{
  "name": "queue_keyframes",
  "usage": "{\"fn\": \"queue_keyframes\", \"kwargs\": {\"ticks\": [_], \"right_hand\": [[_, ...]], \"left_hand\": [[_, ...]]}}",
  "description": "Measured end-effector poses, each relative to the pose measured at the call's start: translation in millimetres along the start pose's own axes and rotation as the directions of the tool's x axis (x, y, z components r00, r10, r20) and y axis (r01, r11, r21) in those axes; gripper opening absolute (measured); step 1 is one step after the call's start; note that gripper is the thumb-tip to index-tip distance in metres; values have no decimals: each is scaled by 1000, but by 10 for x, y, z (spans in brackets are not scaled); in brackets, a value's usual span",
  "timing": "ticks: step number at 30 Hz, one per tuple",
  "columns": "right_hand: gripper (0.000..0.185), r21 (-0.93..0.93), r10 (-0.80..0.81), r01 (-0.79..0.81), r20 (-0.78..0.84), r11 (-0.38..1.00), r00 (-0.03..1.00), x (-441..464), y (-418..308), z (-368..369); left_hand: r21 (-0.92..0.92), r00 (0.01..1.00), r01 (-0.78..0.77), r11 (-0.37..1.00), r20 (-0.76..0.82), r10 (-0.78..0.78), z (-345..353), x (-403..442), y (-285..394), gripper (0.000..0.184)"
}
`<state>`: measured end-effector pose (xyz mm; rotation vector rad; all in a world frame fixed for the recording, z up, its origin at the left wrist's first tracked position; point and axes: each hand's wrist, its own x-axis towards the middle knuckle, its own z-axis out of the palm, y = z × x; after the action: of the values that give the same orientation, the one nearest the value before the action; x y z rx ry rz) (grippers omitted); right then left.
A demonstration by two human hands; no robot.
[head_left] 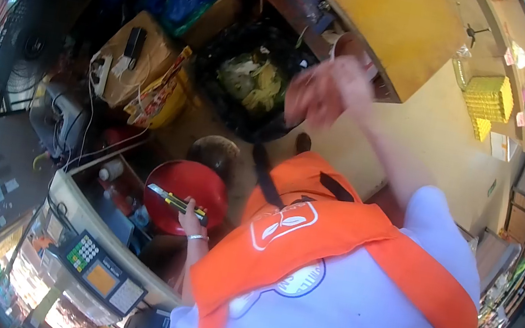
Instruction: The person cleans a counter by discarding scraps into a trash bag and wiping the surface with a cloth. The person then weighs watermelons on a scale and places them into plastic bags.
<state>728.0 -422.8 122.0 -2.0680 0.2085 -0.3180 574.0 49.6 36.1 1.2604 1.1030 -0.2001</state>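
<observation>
1. Here's the left hand (192,220), fingers wrapped around a slim yellow-and-black box cutter (176,202) with a silvery front end; how far any blade sticks out is too small to tell.
2. Right behind that hand and tool, a round, glossy red seat (194,180), partly covered by them; whatever holds it up is hidden.
3. Just beyond the seat from that hand, a dark, rounded object (214,153), its lower edge cut off by the red.
4. Over to the right hand (326,95), badly blurred! Fingers look bent, but whether it grips anything, I cannot tell.
5. Beside it, overlapped at the near edge, a black plastic-lined bin (214,118) with pale green leafy scraps (262,91), depth lost in shadow.
6. Just past the right hand, a reddish rounded container (357,56), partly blocked by it.
</observation>
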Motion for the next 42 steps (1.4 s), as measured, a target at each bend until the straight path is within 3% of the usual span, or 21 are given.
{"fn": "queue_keyframes", "kwargs": {"ticks": [3, 5, 7, 9, 10, 11, 14, 15, 17, 20, 21, 23, 26, 29, 31, 32, 34, 36, 38, 41, 42], "right_hand": [[25, 398, 348, -216, -297, 892, 889, 657, 43, -584], [26, -103, -123, 88, -406, 991, 905, 834, 16, -745], [27, -424, -395, 240, -327, 873, 858, 772, 106, -612], [29, -249, -207, 147, -236, 957, 949, 441, 214, -255], [30, 69, 89, -82, -111, 994, 990, 121, 420, 77], [32, 190, 340, -374, 187, 908, 922, -192, 913, 336], [20, -45, 806, -841, 315, 540, 501, -1056, 2013, 1196], [17, -102, 652, -646, 180, 757, 736, -1306, 2457, 1475], [16, -99, 345, -333, 149, 938, 927, -984, 2564, 1712], [27, -50, 331, -328, 78, 943, 940, -39, 2931, 1925], [33, -4, 341, -342, 102, 940, 935, 302, 3238, 2007], [43, 100, 678, -676, 10, 730, 735, 875, 3442, 2119], [40, 400, 829, -743, -81, 536, 554, 1364, 3263, 2079], [35, -202, 567, -608, -228, 768, 791, 1151, 3518, 2235], [22, -127, 470, -466, 9, 876, 882, 622, 3397, 2358], [21, -114, 253, -255, -34, 960, 967, 297, 3370, 2392], [24, 60, 548, -548, -203, 834, 812, -238, 3390, 2409], [44, 171, 822, -844, -389, 508, 416, -813, 3631, 2404], [70, 419, 941, -884, -333, 208, 64, -1116, 3490, 2353], [91, 116, 890, -965, -426, 234, 165, -1248, 3379, 2462], [105, 196, 931, -960, -343, 199, 123, -1505, 4024, 2757]], "left_hand": [[-15, 998, 60, 998, -27, -60, -214, 10, -219, 18], [-25, 991, 126, 992, -28, -127, -208, -49, -338, 19], [-51, 986, 166, 985, -7, -166, -188, -77, -524, 19], [38, 981, 194, 980, 14, -195, -180, -86, -721, 18], [117, 984, 176, 977, 11, -179, -233, -25, -910, 18], [197, 987, 154, 968, 12, -160, -310, 43, -1085, 19], [241, 974, 214, 947, 16, -224, -341, -69, -1134, 19], [280, 974, 223, 934, -16, -228, -306, -109, -1106, 19], [175, 989, 146, 974, -45, -140, -404, -153, -1244, 18], [258, 895, 426, 867, -264, -361, 58, -451, -754, 18], [251, 908, 410, 877, -202, -366, -116, -372, -929, 19], [230, 926, 375, 898, -66, -370, -636, -174, -1363, 20], [187, 914, 400, 897, -153, -375, -345, -222, -1275, 21], [214, 907, 415, 884, -172, -385, -317, -171, -1308, 21], [252, 926, 371, 894, -174, -335, -402, -125, -1387, 21], [258, 928, 368, 894, -166, -334, -382, -121, -1379, 21], [285, 932, 356, 890, -173, -317, -348, -108, -1385, 21], [334, 934, 346, 877, -211, -288, -365, -129, -1400, 21], [407, 929, 360, 839, -233, -286, -622, -32, -1646, 21], [362, 884, 456, 813, -294, -365, -510, -24, -1646, 21], [367, 890, 441, 819, -295, -347, -527, -1, -1672, 21]]}}
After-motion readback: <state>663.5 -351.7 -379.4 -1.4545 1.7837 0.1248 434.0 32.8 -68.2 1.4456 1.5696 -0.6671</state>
